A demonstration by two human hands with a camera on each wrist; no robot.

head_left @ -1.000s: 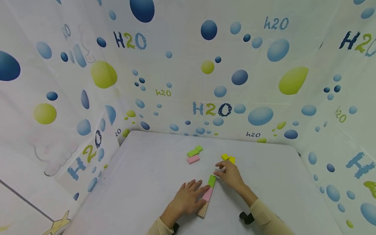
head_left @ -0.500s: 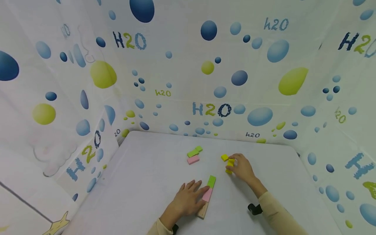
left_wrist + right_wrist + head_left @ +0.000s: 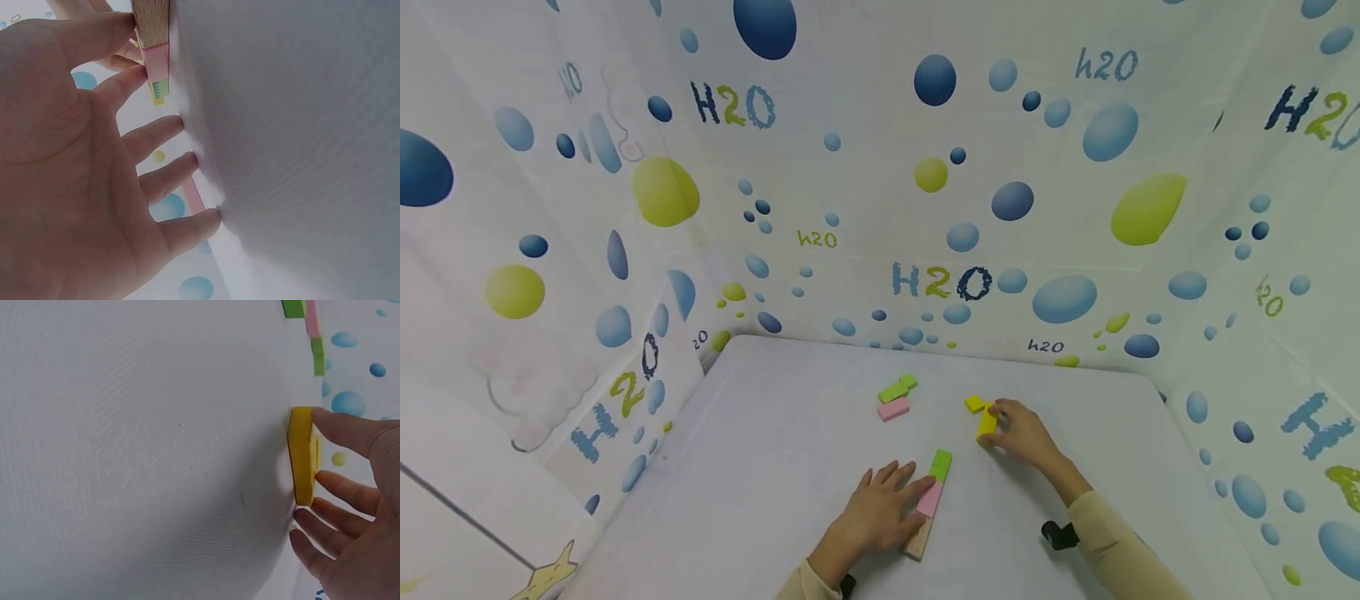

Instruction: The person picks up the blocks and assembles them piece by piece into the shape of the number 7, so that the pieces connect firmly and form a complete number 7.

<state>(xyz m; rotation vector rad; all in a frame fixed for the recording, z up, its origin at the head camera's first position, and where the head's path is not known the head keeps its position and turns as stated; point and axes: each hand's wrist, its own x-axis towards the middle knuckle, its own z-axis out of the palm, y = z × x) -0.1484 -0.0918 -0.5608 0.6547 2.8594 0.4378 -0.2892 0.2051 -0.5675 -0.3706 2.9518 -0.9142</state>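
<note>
A straight row of blocks lies on the white table: a bare wood block (image 3: 917, 542) nearest, a pink block (image 3: 929, 498), then a green block (image 3: 940, 465) farthest. My left hand (image 3: 878, 510) rests along its left side, fingers spread; in the left wrist view, the thumb touches the wood block (image 3: 152, 25) and the index fingertip touches the pink block (image 3: 156, 61). To the right, my right hand (image 3: 1024, 432) pinches a yellow block (image 3: 987, 427) lengthwise. The right wrist view shows the thumb at one end of that yellow block (image 3: 302, 456) and fingertips toward the other.
A smaller yellow block (image 3: 974, 403) lies just beyond the held one. At the back middle sit a green block (image 3: 892, 392), a smaller green one (image 3: 909, 381) and a pink block (image 3: 893, 408). A patterned curtain (image 3: 865, 192) surrounds the white table (image 3: 775, 417).
My right hand has moved right, away from the row's far end, to the yellow blocks, and taken hold of the longer one. The left hand stays at the row.
</note>
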